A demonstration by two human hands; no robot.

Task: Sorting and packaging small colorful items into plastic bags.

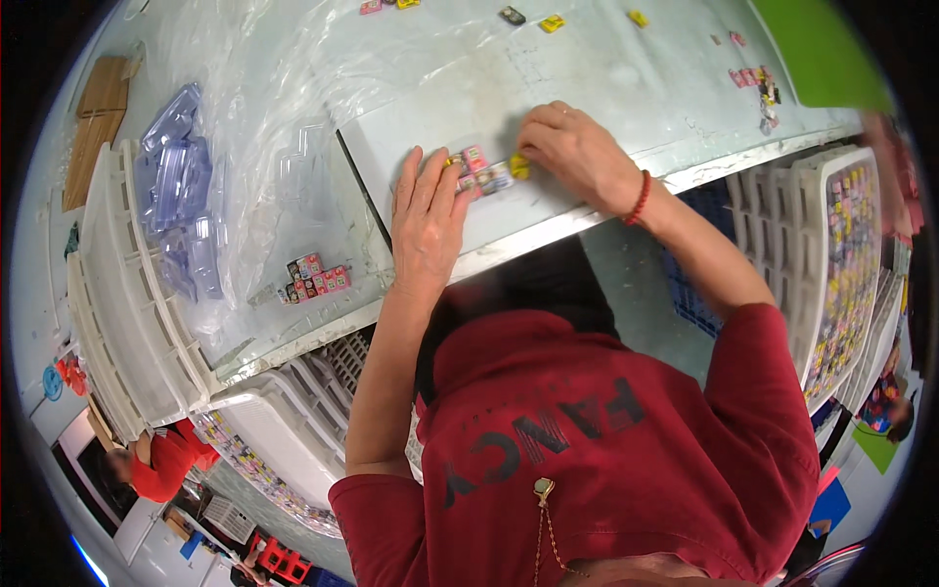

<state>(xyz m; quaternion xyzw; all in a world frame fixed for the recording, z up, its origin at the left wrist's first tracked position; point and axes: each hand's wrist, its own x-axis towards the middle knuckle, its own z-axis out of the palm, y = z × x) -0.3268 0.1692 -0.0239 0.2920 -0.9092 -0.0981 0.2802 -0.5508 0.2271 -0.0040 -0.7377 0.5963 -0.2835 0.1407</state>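
Observation:
On the pale tabletop in front of me sits a cluster of small pink, white and yellow blocks (476,174), packed side by side. My left hand (427,217) lies along the left side of this cluster, fingers stretched out, its fingertips touching or very near the blocks. To the right of them, my right hand (577,152) is curled, with thumb and fingertips on a small yellow block (519,166) at the cluster's right end. Part of that block is hidden by the fingers. A second group of pink and dark blocks (315,279) stands near the table's front edge, further left.
Clear plastic trays (181,186) and crumpled plastic film (279,59) lie at the left. Several loose blocks are scattered at the far side and right. A green board (822,49) covers the far right corner. White crates (787,215) stand below the table edge.

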